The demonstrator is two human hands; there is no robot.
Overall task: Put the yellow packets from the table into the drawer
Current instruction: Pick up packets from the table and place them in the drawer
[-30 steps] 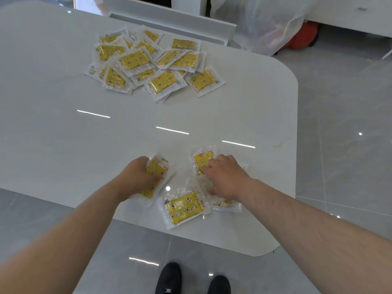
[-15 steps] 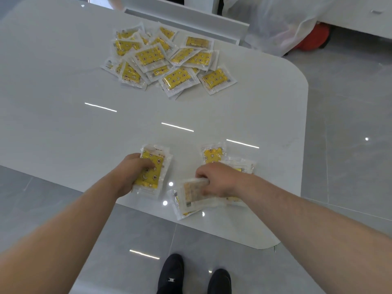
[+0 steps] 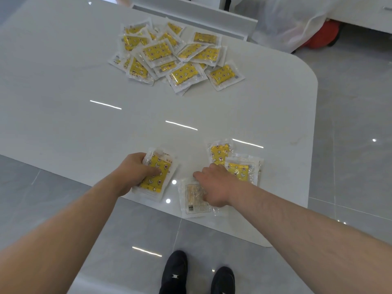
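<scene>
Both hands (image 3: 131, 170) (image 3: 214, 187) palm-down on packets (image 3: 158, 178).

At the near edge of the white worktop (image 3: 84, 102), the left hand (image 3: 135, 172) grips a small stack of yellow packets (image 3: 158, 177). The right hand (image 3: 214, 185) curls onto a face-down packet (image 3: 194, 201), two yellow packets (image 3: 219, 152) just beyond. A heap of packets (image 3: 169, 54) lies far across.
</scene>
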